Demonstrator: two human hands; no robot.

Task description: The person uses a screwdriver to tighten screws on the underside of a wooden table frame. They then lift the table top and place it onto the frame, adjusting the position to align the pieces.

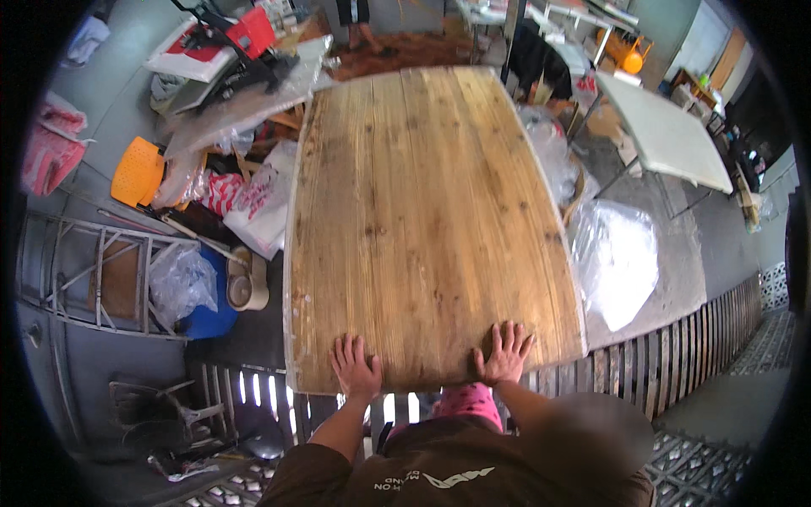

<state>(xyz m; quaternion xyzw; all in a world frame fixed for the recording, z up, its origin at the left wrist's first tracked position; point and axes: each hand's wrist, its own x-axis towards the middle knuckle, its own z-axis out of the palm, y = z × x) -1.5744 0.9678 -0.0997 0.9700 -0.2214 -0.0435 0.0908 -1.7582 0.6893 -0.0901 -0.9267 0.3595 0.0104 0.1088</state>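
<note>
A long wooden tabletop (422, 220) of joined planks stretches away in front of me, worn and marked with dark knots. Near its close left corner, my left hand (356, 368) lies flat on the wood with its fingers stretched forward. My right hand (504, 353) rests palm down by the near edge, farther right, with fingers and thumb spread. Neither hand holds anything.
On the left stand a metal ladder (101, 279), a blue bin (209, 313) and an orange plastic piece (138, 171). Clear plastic bags (621, 262) lie right of the tabletop, below a white table (667, 127). A slatted railing (676, 346) runs close by. A person's legs (356, 25) show at the far end.
</note>
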